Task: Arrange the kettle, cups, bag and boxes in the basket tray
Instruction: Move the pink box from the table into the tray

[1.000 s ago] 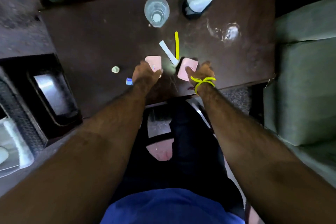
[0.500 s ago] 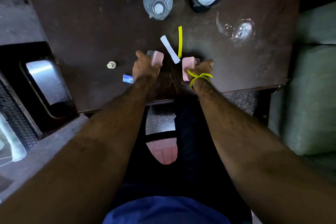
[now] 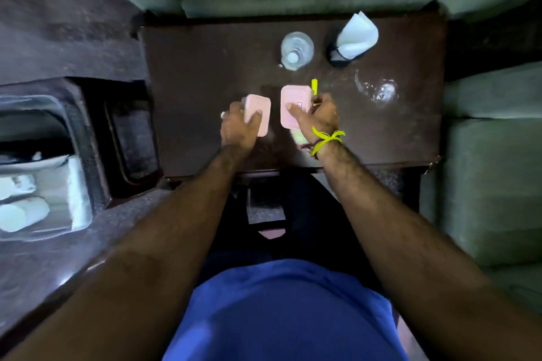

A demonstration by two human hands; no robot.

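Two small pink boxes are held above the dark wooden table [image 3: 190, 73]. My left hand [image 3: 239, 129] grips the left pink box [image 3: 259, 114] with the thumb on its top face. My right hand [image 3: 318, 117] holds the right pink box [image 3: 294, 104], thumb pressed on its lid beside a small label. A yellow band [image 3: 325, 139] is tied around my right wrist. The tray [image 3: 76, 173] sits low at the far left with white cups [image 3: 20, 214] inside, blurred. The kettle and the bag do not show clearly.
An upside-down clear glass [image 3: 296, 50] and a dark holder with white napkins [image 3: 352, 39] stand at the table's far side. Another clear glass piece [image 3: 378, 89] lies to the right. A yellow stick [image 3: 313, 87] peeks behind the right box. Green sofa cushions [image 3: 492, 179] flank the right.
Both hands have lifted the pink boxes off the table and turned them flat side up. The camera has pulled back and swung, bringing the tray with cups into view at left.
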